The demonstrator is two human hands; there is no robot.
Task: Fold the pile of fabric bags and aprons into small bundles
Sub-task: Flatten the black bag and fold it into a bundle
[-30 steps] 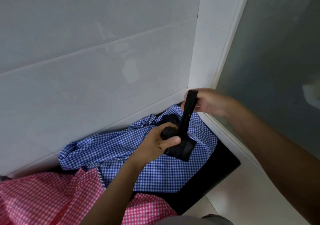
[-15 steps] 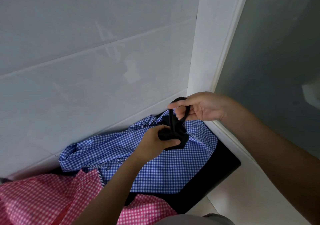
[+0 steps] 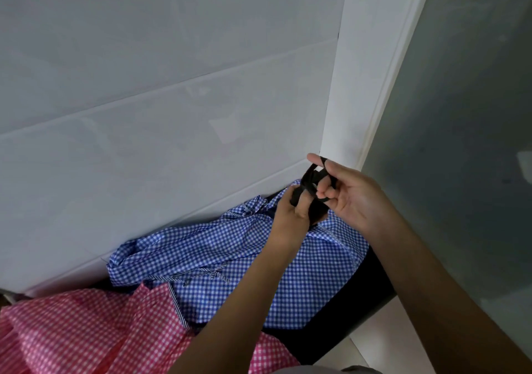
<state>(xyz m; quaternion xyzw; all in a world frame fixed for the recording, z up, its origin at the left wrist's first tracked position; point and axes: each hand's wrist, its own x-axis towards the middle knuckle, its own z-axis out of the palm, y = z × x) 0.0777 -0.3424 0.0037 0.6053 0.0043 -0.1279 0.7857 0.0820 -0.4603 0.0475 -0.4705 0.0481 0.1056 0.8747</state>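
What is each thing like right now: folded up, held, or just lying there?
black bag: bunched into a small bundle, held up off the pile.
strap: looped round the right hand's fingers.
left hand: grips the black bag.
right hand: holds the strap.
blue checked apron: unfolded, crumpled on the dark surface.
pink checked apron: unfolded, crumpled, overlapping the blue one's edge.

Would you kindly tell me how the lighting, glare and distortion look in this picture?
Head view: dim, soft light; faint reflections on the wall tiles; wide lens slants the white frame; black fabric in the left hand and right hand shows little detail.
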